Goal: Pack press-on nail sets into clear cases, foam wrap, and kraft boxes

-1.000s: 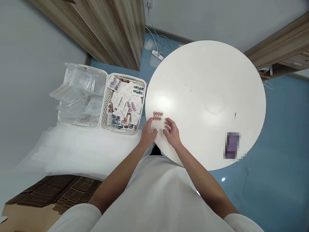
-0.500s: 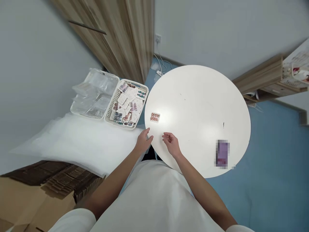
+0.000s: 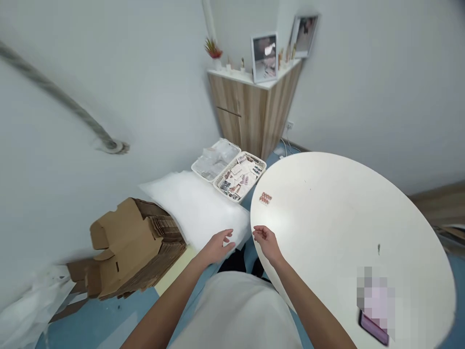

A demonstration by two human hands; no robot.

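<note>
My left hand (image 3: 218, 246) is empty, its thumb and fingers apart, above the near edge of the white foam sheets (image 3: 194, 206). My right hand (image 3: 268, 244) hovers at the left rim of the white round table (image 3: 348, 203), fingers loosely bent, with nothing visible in it. A small card of reddish press-on nails (image 3: 265, 198) lies on the table beyond the right hand. Left of the table, a white basket (image 3: 218, 186) is full of similar nail cards in several colours. Beside it another white basket (image 3: 195, 168) holds clear plastic packaging.
Flattened cardboard boxes (image 3: 127, 242) are stacked at the left. A phone (image 3: 374, 327), partly pixelated, lies on the table's near right. Behind stands a wooden corner cabinet (image 3: 247, 106) with picture frames and small plants. A rope (image 3: 72, 102) hangs along the left wall.
The view has swung left and up, bringing the cabinet top, rope and cardboard boxes into sight. Both hands stay apart near the table's edge. The nail card stays on the table.
</note>
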